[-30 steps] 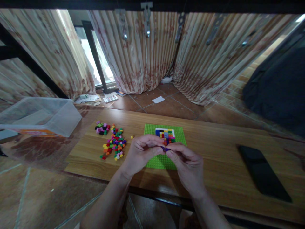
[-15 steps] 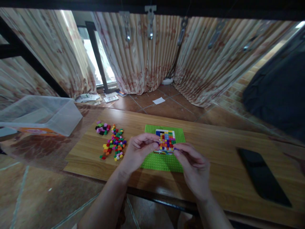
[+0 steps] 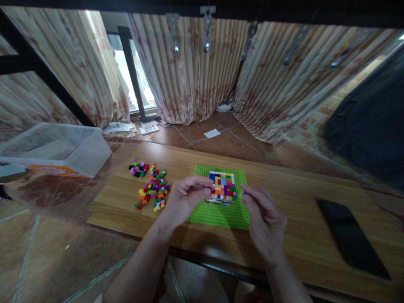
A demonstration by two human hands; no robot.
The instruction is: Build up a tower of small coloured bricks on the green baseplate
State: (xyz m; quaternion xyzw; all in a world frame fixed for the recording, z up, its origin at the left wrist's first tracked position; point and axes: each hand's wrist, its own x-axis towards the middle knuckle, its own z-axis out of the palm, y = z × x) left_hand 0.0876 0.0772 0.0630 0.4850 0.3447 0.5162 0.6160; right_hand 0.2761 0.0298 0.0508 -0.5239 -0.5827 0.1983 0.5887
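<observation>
A multicoloured block of toy building bricks (image 3: 224, 183) stands on a green studded baseplate (image 3: 217, 216). At its left side is my left hand (image 3: 186, 198), thumb and fingertips pinched together; a small dark bit shows at the tips, but I cannot make out what it is. My right hand (image 3: 267, 216) pinches a small purple building brick (image 3: 245, 192) just right of the block, apart from it and above the baseplate's right edge. Loose bricks (image 3: 154, 187) in many colours lie to the left of my left hand.
A smaller heap of bricks (image 3: 138, 167) lies farther back on the wooden table (image 3: 293, 202). A clear plastic bin (image 3: 88, 151) stands at the left. On the right lies a black phone-like slab (image 3: 352, 237). Striped curtains (image 3: 202, 75) hang beyond.
My right hand has moved right, away from the block, with the purple building brick between its fingers. My left hand keeps its place by the block. The whole view has shifted slightly.
</observation>
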